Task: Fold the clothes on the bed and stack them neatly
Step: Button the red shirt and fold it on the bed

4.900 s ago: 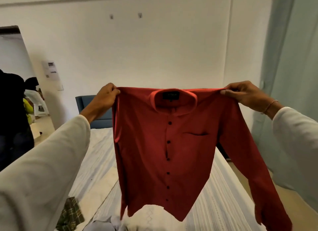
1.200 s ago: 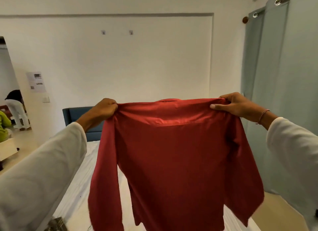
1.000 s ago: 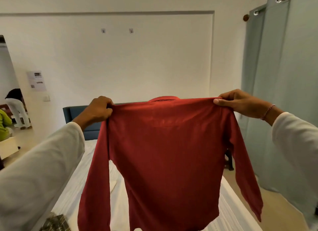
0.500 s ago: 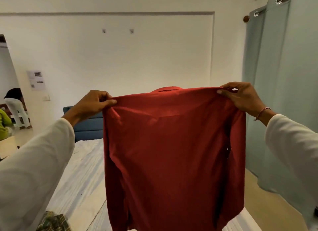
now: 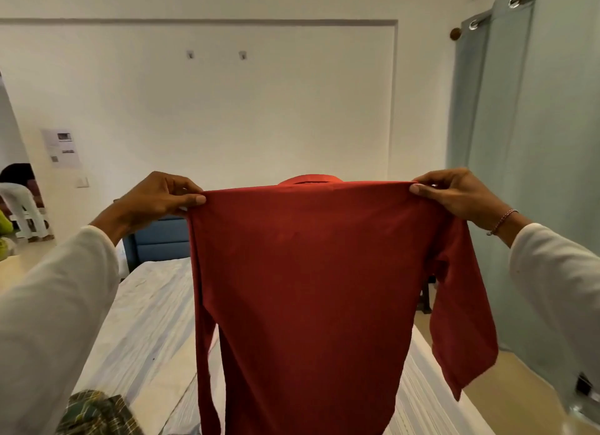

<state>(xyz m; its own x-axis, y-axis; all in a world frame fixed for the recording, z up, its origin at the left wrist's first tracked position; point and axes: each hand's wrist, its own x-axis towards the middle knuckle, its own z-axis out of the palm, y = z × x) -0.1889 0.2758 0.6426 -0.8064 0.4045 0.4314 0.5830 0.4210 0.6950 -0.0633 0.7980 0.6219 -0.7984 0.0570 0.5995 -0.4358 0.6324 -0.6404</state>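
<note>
Since the earlier frame I've turned the long-sleeved red cotton shirt [image 5: 308,288] back-side toward me at centre frame, left hand [image 5: 156,196] and right hand [image 5: 461,196] pinching its shoulders; dangling sleeves could bunch underneath on the striped white bed [image 5: 146,321].

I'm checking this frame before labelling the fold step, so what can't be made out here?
- Front of the long-sleeved red shirt: turned away from the head camera, so its back hides it.
- Shirt hem: cut off by the bottom edge.
- Striped white bed: its middle is hidden behind the shirt.
- Green checked cloth: cut off by the bottom edge.
- Paper notice on the wall: too small to read.
- Left hand, right hand: fingertips tucked behind the shoulders.
</note>
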